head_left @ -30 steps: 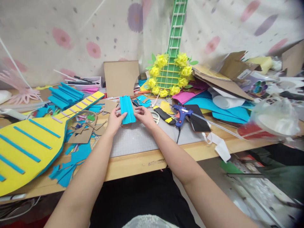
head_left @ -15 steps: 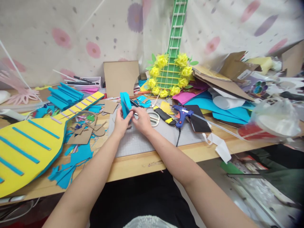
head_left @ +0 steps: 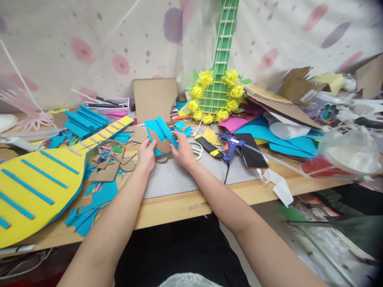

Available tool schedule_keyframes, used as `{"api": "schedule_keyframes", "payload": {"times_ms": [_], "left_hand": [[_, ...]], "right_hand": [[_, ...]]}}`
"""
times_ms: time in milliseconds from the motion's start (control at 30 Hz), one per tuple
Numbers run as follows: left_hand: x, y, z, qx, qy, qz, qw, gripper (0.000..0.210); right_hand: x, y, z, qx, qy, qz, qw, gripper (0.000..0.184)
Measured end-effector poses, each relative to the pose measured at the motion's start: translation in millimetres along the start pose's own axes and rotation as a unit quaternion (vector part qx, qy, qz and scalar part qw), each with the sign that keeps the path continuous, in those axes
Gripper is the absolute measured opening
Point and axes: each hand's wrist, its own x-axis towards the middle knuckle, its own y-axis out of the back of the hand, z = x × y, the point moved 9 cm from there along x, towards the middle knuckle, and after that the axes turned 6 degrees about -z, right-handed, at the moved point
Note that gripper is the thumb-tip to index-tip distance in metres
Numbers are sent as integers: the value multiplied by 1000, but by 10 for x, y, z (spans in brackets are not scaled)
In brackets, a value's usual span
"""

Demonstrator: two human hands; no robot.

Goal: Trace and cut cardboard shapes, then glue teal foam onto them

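Between my hands is a blue piece of paper or foam sheet (head_left: 166, 129), partly unfolded, with a brown cardboard cutout (head_left: 163, 146) lying against it. My left hand (head_left: 146, 155) pinches the left edge, thumb over the cardboard. My right hand (head_left: 183, 150) grips the right side, where a blue flap stands up. Both pieces are above a grey cutting mat (head_left: 170, 179). White-handled scissors (head_left: 196, 150) lie just beyond my right hand, partly hidden by it. Farther right are a black-and-yellow utility knife (head_left: 209, 146) and a blue glue gun (head_left: 231, 145).
A yellow guitar-shaped craft (head_left: 38, 187) with blue strips fills the left, near blue scraps (head_left: 80, 217). A green guitar craft (head_left: 214, 97) with yellow flowers stands at the back. A phone (head_left: 253, 151), coloured sheets (head_left: 287, 139) and a bagged red container (head_left: 326, 165) lie right.
The blue piece has been spread wider and turned, so the cardboard against it now shows. My hands have moved apart. The view has shifted slightly.
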Motion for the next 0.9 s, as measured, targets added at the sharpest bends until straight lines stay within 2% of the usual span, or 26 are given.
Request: {"api": "schedule_keyframes", "payload": {"times_ms": [100, 167, 367, 567, 633, 700, 800, 900], "left_hand": [[39, 103, 2, 25, -3, 23, 999, 25], [64, 166, 5, 53, -4, 36, 998, 25], [81, 185, 71, 138, -42, 38, 989, 27], [71, 163, 100, 152, -56, 22, 987, 28], [69, 172, 111, 162, -57, 21, 985, 27], [69, 186, 120, 179, -57, 24, 982, 27], [71, 200, 121, 201, -54, 33, 978, 26], [72, 182, 110, 197, -51, 34, 978, 25]], "right_hand": [[-46, 218, 323, 24, -98, 79, 992, 49], [-64, 295, 454, 25, -128, 94, 987, 48], [-52, 247, 487, 17, -137, 47, 989, 41], [-79, 247, 431, -28, -180, 20, 983, 34], [-74, 276, 387, -52, -174, 23, 983, 28], [-53, 267, 306, -61, -141, 17, 988, 23], [-34, 154, 209, -54, -93, -22, 994, 18], [-38, 18, 171, -41, -72, -67, 994, 23]]}}
